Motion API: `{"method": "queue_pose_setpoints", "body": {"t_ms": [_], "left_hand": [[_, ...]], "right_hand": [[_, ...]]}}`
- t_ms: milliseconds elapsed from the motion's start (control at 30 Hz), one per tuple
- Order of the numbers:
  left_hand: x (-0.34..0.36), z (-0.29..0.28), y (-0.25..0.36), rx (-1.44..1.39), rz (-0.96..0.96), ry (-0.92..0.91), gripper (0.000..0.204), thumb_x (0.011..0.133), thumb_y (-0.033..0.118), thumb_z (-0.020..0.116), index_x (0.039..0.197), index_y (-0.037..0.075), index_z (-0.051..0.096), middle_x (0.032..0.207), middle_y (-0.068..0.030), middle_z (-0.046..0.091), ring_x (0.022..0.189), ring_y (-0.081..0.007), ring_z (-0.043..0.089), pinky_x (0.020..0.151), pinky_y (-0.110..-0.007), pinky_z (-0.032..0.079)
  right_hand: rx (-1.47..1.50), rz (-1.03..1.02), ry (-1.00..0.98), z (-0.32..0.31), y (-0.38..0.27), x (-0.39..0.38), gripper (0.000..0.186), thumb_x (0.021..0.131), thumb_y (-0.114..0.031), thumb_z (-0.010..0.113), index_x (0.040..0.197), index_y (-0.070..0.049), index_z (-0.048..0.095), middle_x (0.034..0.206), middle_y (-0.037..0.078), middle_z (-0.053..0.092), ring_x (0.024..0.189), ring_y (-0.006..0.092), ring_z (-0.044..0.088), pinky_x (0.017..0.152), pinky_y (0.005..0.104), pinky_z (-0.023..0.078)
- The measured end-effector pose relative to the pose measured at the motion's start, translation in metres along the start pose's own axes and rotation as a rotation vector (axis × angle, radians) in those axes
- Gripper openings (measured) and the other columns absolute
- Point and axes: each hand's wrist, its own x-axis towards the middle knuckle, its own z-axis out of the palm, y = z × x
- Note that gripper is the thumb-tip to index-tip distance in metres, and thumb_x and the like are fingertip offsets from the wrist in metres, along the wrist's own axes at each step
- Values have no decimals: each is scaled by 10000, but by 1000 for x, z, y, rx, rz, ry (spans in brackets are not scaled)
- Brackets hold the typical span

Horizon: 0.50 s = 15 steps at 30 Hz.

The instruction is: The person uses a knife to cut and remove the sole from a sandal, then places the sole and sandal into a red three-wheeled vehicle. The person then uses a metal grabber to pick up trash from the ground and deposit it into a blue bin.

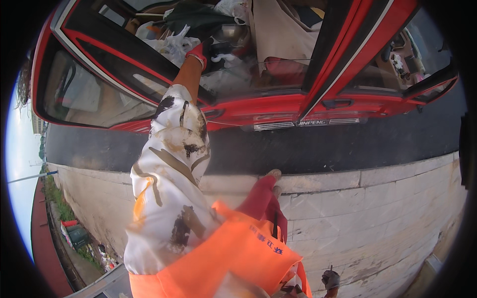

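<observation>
My left hand, in a red glove with dark fingers, reaches through the open window of a red vehicle. It is beside a crumpled white plastic bag. Its fingers blend into the dark things inside, so I cannot tell whether they grip anything. Down at the lower right is my right hand, in a greyish glove. Its fingers are curled, and a thin tip sticks up from it, too small to name.
Inside the vehicle lie a dark green cloth, a beige cover and a white bag. A pale stone kerb runs alongside. Dark green bins stand far left.
</observation>
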Motion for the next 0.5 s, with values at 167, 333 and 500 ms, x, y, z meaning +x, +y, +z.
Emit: {"method": "queue_pose_setpoints", "body": {"t_ms": [167,333,500], "left_hand": [[1,-11,-14,-83,9,23,338,957,209,575,1246,34,572,1209,-124,634,1081,-271,632,901,-396,515],[-70,-26,95,-924,90,-193,384,1015,234,535,1336,23,533,1303,-138,602,1126,-286,626,967,-445,508],[-246,-95,163,-934,-249,-79,325,982,167,582,1246,-21,592,1081,-113,690,953,-192,688,778,-314,584]], "right_hand": [[56,-26,-203,8,-24,30,32,811,-76,657,830,-63,635,676,40,603,546,162,574,415,287,391],[-127,-21,-80,36,-59,15,25,811,-56,636,796,-49,616,632,30,549,503,143,515,405,261,358],[-295,-151,-209,49,-130,78,87,797,-87,664,861,-31,651,697,82,625,578,201,615,451,314,464]]}}
